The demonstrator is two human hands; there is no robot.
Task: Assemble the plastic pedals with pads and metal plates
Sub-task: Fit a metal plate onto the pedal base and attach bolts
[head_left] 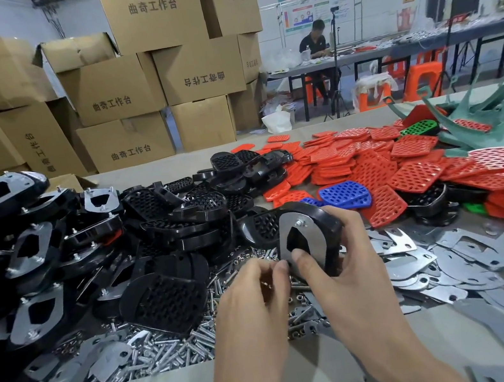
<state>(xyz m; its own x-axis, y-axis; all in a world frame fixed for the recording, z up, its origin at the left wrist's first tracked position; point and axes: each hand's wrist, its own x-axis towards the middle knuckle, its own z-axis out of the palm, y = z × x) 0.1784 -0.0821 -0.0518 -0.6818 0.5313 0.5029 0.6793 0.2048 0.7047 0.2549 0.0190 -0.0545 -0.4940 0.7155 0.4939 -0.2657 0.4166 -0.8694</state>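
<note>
Black plastic pedal (328, 221), with a metal plate (313, 242) on its face, is held tilted above loose bolts (176, 342) by the right hand (349, 274), whose thumb presses the plate's lower edge. The left hand (253, 301) has its fingertips drawn together beside that edge; I cannot tell whether they hold anything. Red pads (376, 175) lie heaped behind.

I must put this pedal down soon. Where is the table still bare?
Bare table shows near you, just below the screws, and along the far edge behind the red pads. Elsewhere it is crowded: black pedals on the left, metal plates on the right.
</note>
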